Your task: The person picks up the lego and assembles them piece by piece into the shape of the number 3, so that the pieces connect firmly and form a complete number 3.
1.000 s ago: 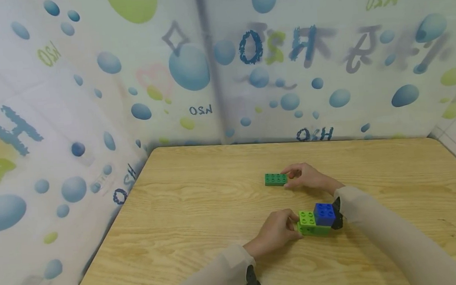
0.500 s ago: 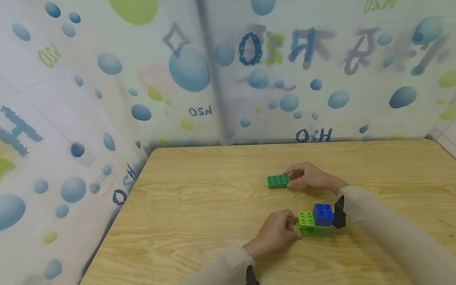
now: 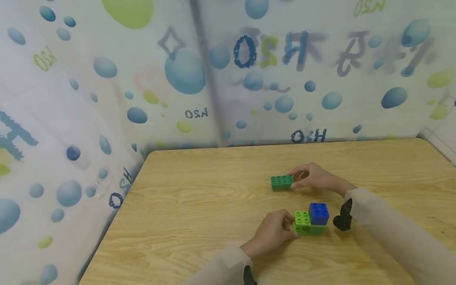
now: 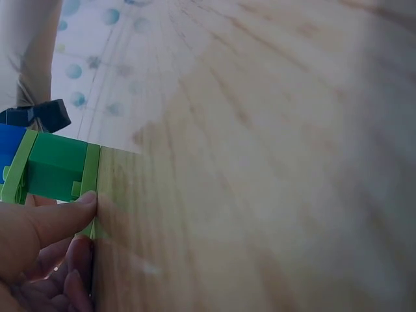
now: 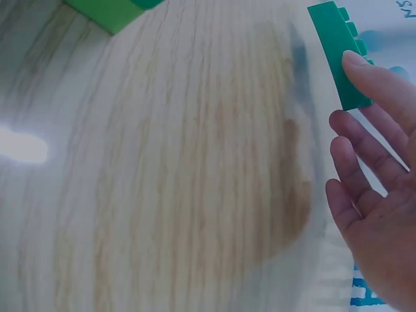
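Moved: dark green flat plastic brick [image 3: 282, 182] slid slightly toward the stack.
Right hand [image 3: 315, 178]: fingertips pinch its near end.
Left hand [image 3: 274, 232]: fingers curled, thumb pressing lime-green plastic base brick [image 3: 309, 229]; blue square brick [image 3: 319, 213] sits atop, beyond that grip.

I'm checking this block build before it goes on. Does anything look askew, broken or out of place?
Nothing stands out. The left hand holds the light green brick, with the blue brick seated squarely on it. The right hand touches the dark green brick, lying flat on the wooden table.
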